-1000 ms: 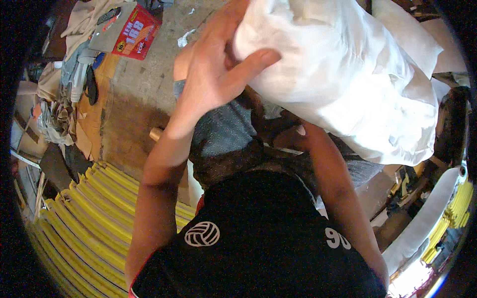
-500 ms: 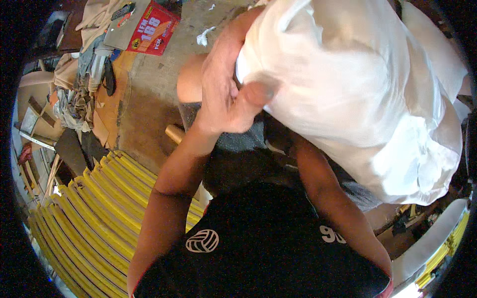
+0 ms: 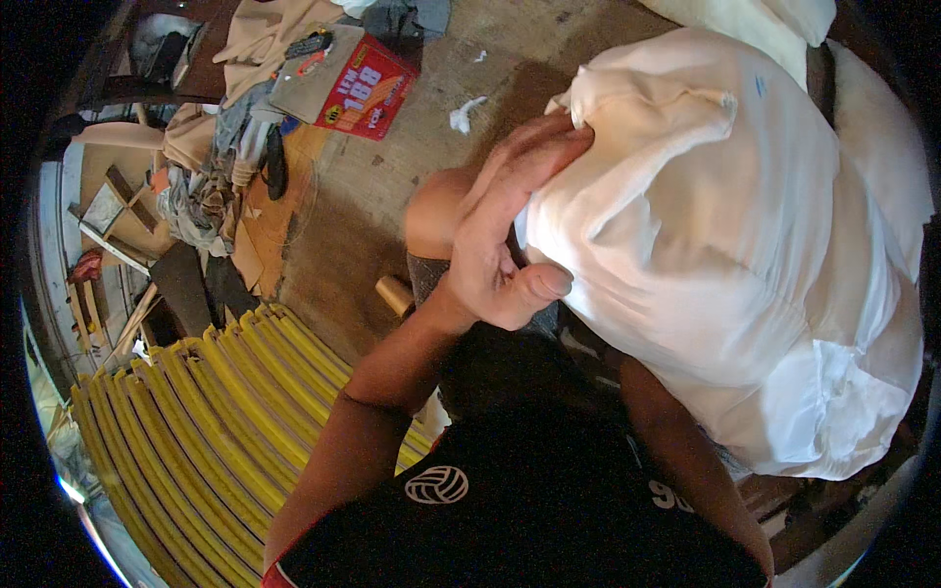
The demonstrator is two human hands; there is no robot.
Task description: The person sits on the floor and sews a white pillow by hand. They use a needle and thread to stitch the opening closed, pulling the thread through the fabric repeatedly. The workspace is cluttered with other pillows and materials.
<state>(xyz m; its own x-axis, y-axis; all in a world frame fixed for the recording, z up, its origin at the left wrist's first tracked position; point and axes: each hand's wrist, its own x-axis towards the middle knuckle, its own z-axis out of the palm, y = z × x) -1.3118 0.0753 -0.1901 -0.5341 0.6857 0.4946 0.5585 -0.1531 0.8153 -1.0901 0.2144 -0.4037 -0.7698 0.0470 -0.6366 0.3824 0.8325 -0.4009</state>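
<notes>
The left grip (image 3: 495, 240) clasps the white cushion (image 3: 730, 250) at left, ideally with even pressure; the hidden right grip I cannot tell.

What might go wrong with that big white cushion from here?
The left grip shows only at the left edge of the bulky white cushion, so it might tip or slip. The right grip is hidden, so its support cannot be judged. The loose fold on top could bunch or snag. The pale cloth might pick up dirt if it slid across the floor.
</notes>
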